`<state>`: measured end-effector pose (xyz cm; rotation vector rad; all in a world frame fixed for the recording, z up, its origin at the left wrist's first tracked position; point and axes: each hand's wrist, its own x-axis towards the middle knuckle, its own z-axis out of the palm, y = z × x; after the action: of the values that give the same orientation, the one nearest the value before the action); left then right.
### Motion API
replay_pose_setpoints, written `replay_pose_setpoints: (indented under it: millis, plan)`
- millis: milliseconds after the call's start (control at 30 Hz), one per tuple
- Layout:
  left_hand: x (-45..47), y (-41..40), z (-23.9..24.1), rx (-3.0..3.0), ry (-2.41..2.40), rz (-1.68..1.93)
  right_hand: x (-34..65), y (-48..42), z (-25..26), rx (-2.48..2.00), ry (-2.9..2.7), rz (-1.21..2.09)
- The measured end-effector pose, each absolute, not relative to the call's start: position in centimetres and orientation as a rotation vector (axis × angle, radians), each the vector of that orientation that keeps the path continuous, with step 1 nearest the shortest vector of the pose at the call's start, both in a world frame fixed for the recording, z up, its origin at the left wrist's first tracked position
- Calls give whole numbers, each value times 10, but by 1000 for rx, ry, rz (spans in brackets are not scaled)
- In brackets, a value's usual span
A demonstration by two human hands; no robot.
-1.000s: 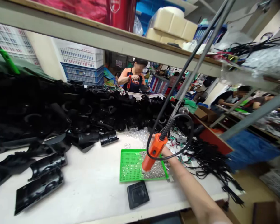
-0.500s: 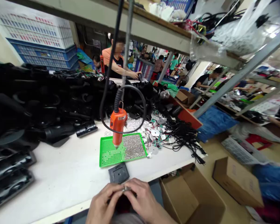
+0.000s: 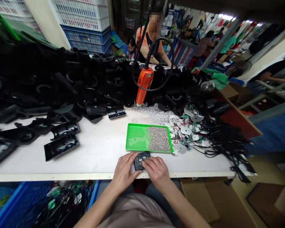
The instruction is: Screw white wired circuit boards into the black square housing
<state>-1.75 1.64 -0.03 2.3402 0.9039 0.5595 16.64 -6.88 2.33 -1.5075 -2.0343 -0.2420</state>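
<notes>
A small dark grey block (image 3: 138, 164) lies on the white worktable near its front edge, with small shiny metal pieces on its top face. My left hand (image 3: 124, 169) grips the block's left side, fingers at the far corner and thumb at the near one. Over the block's right part, the fingertips of my right hand (image 3: 156, 171) are pinched together; whatever is between them is hidden. Just beyond the block sits a green perforated tray (image 3: 136, 133), its right half covered with many small metal screws (image 3: 159, 139). An orange electric screwdriver (image 3: 144, 85) hangs tip-down behind the tray.
Black plastic shells (image 3: 61, 147) are heaped at left and back. Clear round parts (image 3: 156, 115), white parts with wires (image 3: 186, 129) and black cables (image 3: 223, 142) lie right of the tray. A blue crate (image 3: 21, 205) and cardboard box (image 3: 201, 196) stand below. A co-worker (image 3: 154, 44) sits opposite.
The view has turned and tilted down. My hands have moved from in front of the table edge onto the grey block, the left at its side, the right on its top. The screwdriver still hangs.
</notes>
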Motion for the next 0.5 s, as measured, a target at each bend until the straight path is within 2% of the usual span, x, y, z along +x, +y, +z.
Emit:
replay_pose_setpoints:
  millis: [333,500]
  plan:
    - [-33,33,3,2382,802,502,100,-92,-20,-1806,-1789,-75]
    - [-49,46,-24,2467,836,628,111,-86,-28,-1624,-1800,-40]
